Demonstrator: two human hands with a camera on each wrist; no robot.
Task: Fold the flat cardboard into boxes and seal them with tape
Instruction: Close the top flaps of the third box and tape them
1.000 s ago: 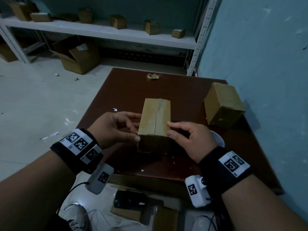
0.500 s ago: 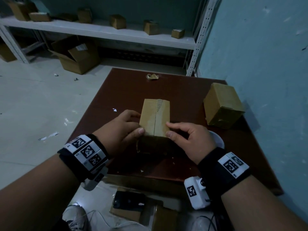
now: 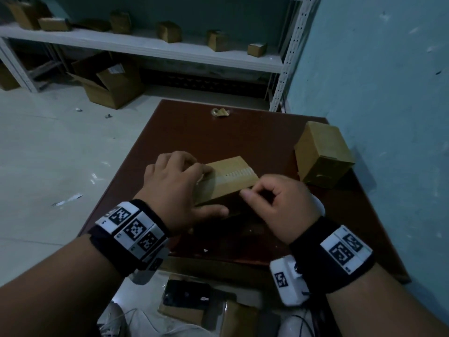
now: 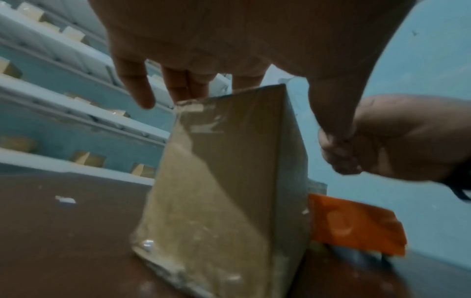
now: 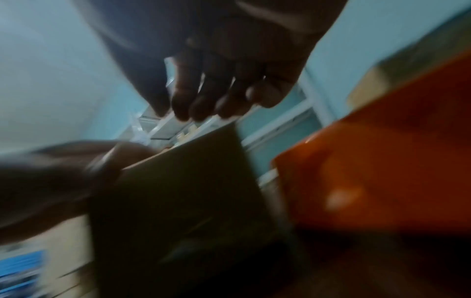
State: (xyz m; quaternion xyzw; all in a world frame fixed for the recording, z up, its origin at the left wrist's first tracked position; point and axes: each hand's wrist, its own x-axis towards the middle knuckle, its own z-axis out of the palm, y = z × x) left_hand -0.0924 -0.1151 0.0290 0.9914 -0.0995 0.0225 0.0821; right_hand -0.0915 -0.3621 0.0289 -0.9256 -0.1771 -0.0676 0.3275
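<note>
So a small box (image 3: pixel 228 178) is seen standing on the brown worktop (image 3: pixel 255 132), roughly mid-worktop, turned at an angle so the taped seam on its top runs diagonally. The left hand (image 3: pixel 175 188) is laid over the box's left end, fingers curled down over the far edge and the thumb stretched out along the near side, so the box is gripped from above. In the left wrist view clear tape (image 4: pixel 203 113) can be made out wrapped over the box's side and top edge, a bit wrinkled.

The right hand (image 3: pixel 277 203) is held just at the box's near right corner, fingers curled in with thumb and forefinger brought together at the edge. Something thin seems to be pinched there, but it can't really be told what, or whether anything is caught at all. The right wrist view is too blurred to help.

A second box (image 3: pixel 320 156), already closed up, is parked near the right edge of the worktop by the blue wall, well apart from the first one. A small crumpled scrap (image 3: pixel 220 112) is left at the far edge. Something orange (image 4: pixel 356 225) is seen just beside the box in the wrist views. Behind, a white shelf (image 3: pixel 145 45) is lined with more little boxes, and an open carton (image 3: pixel 109 83) is sat on the floor under it
</note>
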